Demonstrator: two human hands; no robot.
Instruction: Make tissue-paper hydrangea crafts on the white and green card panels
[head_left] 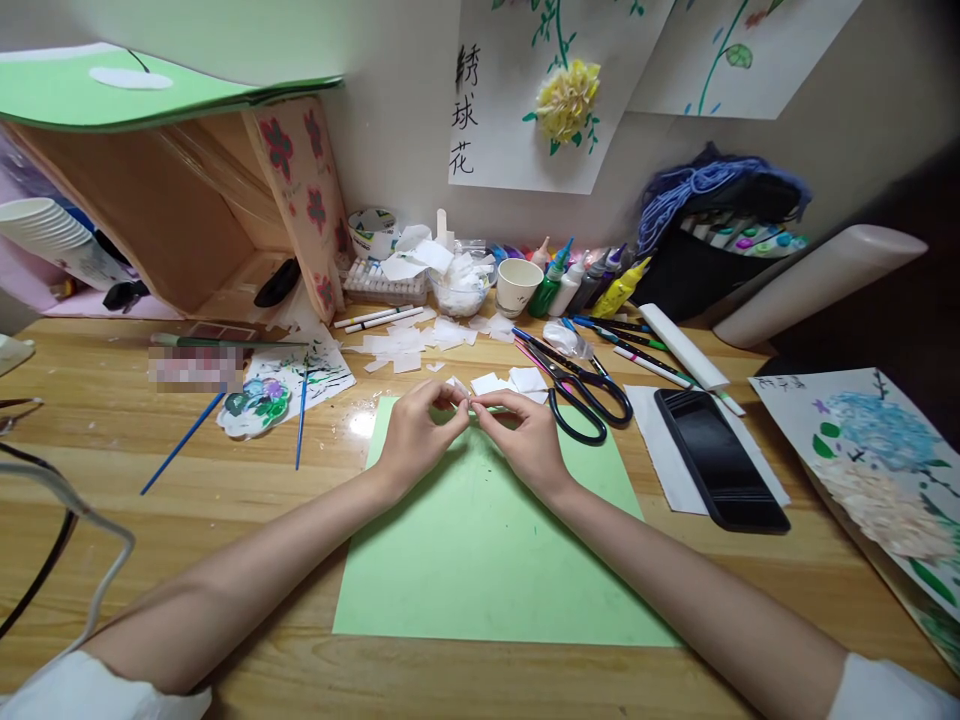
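Note:
Above the light green sheet (495, 570), the fingertips of both my hands meet in a pinch. My left hand (426, 425) is closed, thumb against fingers, on a small piece of white paper (458, 384) that peeks out at the fingertips. From the other side my right hand (525, 435) pinches at the same spot; most of what lies between the fingers is hidden. Just beyond the right fingers are white paper squares (517, 381) near the sheet's far edge. Black-handled scissors (577, 390) lie right of that hand.
A phone (720, 460) rests on white paper at the right. Paintbrushes (301, 415) and a paint palette (255, 407) lie left. Behind are paper scraps (394, 345), a paper cup (517, 287), paint bottles (551, 280) and a cardboard box (292, 200). A flower picture (877, 450) stands far right.

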